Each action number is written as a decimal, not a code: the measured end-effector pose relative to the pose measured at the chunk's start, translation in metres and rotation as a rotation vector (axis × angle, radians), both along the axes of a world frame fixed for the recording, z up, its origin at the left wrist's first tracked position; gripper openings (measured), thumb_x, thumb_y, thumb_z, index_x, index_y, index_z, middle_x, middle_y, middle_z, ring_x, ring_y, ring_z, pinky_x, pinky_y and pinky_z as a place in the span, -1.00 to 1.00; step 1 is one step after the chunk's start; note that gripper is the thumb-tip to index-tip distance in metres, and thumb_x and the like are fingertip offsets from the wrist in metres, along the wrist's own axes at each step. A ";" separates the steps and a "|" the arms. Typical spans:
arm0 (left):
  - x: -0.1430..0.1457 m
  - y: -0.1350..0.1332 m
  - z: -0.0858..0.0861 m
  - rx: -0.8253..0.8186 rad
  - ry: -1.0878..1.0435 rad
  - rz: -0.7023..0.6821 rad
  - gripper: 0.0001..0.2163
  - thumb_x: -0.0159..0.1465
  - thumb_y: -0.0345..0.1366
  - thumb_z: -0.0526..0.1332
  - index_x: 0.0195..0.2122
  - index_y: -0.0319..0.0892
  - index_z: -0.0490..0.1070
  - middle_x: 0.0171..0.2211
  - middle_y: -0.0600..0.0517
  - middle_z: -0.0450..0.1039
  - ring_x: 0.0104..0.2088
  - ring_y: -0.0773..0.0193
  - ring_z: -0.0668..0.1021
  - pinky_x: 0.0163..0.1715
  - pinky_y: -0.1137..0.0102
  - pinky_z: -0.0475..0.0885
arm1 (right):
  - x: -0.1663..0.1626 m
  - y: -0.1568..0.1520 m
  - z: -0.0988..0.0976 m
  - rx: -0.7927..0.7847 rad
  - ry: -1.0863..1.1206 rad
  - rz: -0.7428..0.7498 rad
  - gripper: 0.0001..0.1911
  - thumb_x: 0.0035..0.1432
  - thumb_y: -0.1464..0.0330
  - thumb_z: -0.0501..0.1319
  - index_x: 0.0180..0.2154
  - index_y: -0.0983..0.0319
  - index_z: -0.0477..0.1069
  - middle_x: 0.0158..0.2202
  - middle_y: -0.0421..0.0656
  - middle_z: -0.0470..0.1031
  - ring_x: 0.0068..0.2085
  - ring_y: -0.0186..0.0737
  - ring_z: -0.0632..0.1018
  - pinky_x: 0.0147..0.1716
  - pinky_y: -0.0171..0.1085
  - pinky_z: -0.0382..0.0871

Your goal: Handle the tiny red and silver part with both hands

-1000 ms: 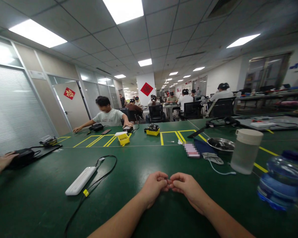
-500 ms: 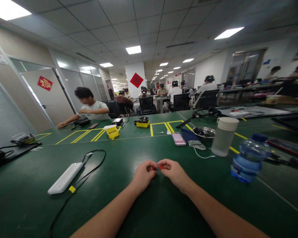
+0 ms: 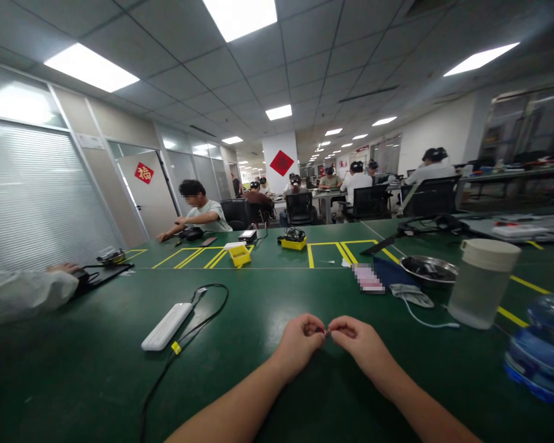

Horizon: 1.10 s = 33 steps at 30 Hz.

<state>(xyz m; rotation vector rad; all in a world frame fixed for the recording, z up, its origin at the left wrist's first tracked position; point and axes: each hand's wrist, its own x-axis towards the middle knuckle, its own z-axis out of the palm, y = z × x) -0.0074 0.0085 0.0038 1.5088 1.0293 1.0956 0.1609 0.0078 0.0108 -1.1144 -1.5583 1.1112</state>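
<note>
My left hand (image 3: 303, 341) and my right hand (image 3: 361, 344) meet fingertip to fingertip above the green table (image 3: 240, 375). Both are closed in a pinch, thumb against fingers. A tiny pale-reddish object (image 3: 325, 331) shows in the gap between the fingertips, too small to name. Whether one hand or both grip it is hard to see, since the fingers cover most of it. To the left of my hands lies a white power bank (image 3: 167, 327) with a black cable (image 3: 156, 376) beside it.
To the right stand a frosted jar (image 3: 479, 289), a blue water bottle (image 3: 545, 351) and a steel bowl (image 3: 429, 269). Yellow boxes (image 3: 240, 256) sit farther back. A person (image 3: 203, 209) works at the far left; another person's sleeve (image 3: 23, 295) reaches in nearer.
The view has swung left and tilted up, so things appear farther right. A sleeved arm has come into view at the left. The orange-red bit at my right fingertips shows less now.
</note>
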 end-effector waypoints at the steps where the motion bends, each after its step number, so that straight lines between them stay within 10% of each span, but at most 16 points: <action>1: -0.001 0.000 -0.001 -0.004 -0.004 0.001 -0.87 0.06 -0.40 0.22 -0.33 -0.24 0.41 -0.51 0.08 0.37 -0.51 0.40 0.37 -0.53 0.52 0.19 | 0.000 -0.001 0.001 -0.010 0.010 0.003 -0.87 -0.04 0.33 0.22 -0.39 0.25 0.44 -0.41 -0.15 0.54 -0.33 -0.16 0.54 -0.31 -0.26 0.36; 33: -0.004 0.003 -0.006 -0.124 -0.351 -0.102 -0.80 0.02 -0.47 0.27 -0.30 -0.23 0.37 -0.40 0.03 0.45 -0.38 0.34 0.50 -0.28 0.42 0.34 | -0.001 -0.007 0.003 -0.243 0.486 -0.001 -0.79 -0.09 0.41 0.32 -0.32 0.27 0.42 -0.32 -0.14 0.48 -0.26 -0.19 0.56 -0.19 -0.20 0.40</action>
